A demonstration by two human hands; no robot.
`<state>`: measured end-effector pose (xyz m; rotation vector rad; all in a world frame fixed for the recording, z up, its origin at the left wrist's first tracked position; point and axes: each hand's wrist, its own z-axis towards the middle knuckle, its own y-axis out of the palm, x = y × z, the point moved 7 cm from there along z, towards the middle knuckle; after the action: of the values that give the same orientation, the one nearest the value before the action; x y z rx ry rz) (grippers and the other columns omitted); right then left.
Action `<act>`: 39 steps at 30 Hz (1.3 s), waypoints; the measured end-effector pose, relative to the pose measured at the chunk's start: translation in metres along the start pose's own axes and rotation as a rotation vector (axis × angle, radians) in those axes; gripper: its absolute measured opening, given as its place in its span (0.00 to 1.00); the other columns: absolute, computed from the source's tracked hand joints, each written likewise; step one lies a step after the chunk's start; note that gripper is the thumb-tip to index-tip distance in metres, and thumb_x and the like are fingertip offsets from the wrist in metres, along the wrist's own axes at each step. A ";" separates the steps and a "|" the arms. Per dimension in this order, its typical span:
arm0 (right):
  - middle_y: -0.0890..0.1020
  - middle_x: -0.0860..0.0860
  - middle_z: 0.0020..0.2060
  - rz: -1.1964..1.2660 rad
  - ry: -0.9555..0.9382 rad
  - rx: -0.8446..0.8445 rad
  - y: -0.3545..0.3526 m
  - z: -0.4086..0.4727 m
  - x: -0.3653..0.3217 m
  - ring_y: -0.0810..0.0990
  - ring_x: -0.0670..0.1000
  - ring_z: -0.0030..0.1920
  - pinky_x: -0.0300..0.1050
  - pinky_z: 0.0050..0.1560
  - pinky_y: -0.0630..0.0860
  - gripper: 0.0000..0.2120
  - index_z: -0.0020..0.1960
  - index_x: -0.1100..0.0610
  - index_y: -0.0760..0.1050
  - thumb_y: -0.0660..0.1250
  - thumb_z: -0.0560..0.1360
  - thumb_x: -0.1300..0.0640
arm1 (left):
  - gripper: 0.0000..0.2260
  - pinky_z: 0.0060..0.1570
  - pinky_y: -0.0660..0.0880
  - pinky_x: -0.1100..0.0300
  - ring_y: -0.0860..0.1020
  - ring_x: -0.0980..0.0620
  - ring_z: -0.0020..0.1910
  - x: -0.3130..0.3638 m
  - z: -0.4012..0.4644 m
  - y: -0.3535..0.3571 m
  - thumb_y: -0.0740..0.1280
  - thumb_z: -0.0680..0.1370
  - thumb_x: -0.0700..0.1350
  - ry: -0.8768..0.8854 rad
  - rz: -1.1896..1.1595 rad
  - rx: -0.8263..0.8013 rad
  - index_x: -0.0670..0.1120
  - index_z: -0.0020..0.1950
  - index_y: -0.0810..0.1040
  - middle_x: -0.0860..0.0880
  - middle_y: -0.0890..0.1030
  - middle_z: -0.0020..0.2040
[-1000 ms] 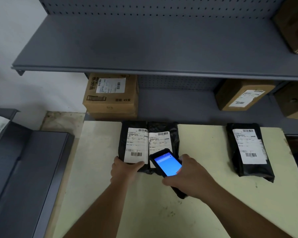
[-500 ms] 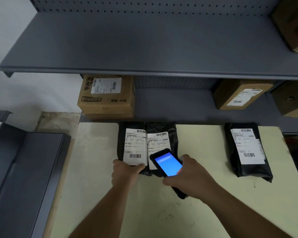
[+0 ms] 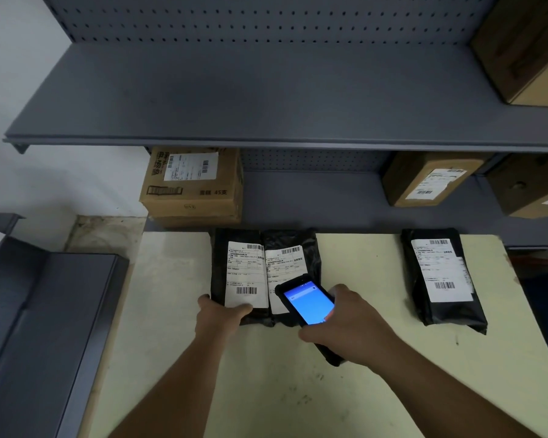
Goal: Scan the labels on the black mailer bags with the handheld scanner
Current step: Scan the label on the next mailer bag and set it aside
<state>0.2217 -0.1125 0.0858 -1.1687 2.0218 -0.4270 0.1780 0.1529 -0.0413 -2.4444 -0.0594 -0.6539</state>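
Two black mailer bags lie side by side at the far edge of the pale table (image 3: 361, 390). The left bag (image 3: 238, 270) and the middle bag (image 3: 293, 257) each carry a white barcode label. My left hand (image 3: 217, 317) grips the near edge of the left bag, thumb on its label. My right hand (image 3: 348, 327) holds the handheld scanner (image 3: 307, 300), its blue screen lit, over the near corner of the middle bag. A third black mailer bag (image 3: 442, 276) with a label lies apart at the right.
A grey metal shelf (image 3: 266, 90) overhangs the table's far side. Under it stand a labelled cardboard box (image 3: 192, 188) at the left and more boxes (image 3: 424, 181) at the right. A grey shelf unit (image 3: 45, 327) sits left of the table.
Both hands and the scanner have held their places over the bags. Only the camera view has shifted slightly.
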 end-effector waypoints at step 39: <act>0.80 0.48 0.45 0.030 -0.063 0.017 -0.044 -0.086 -0.017 0.80 0.50 0.41 0.45 0.38 0.74 0.25 0.51 0.53 0.73 0.78 0.64 0.40 | 0.26 0.56 0.80 0.53 0.83 0.47 0.59 0.055 -0.081 -0.005 0.73 0.75 0.29 0.296 -0.725 -0.352 0.44 0.70 0.72 0.46 0.83 0.62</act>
<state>0.1892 -0.1280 0.1777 -1.1266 1.9755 -0.3877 0.1899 0.1060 0.0436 -2.6023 -0.7974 -1.4330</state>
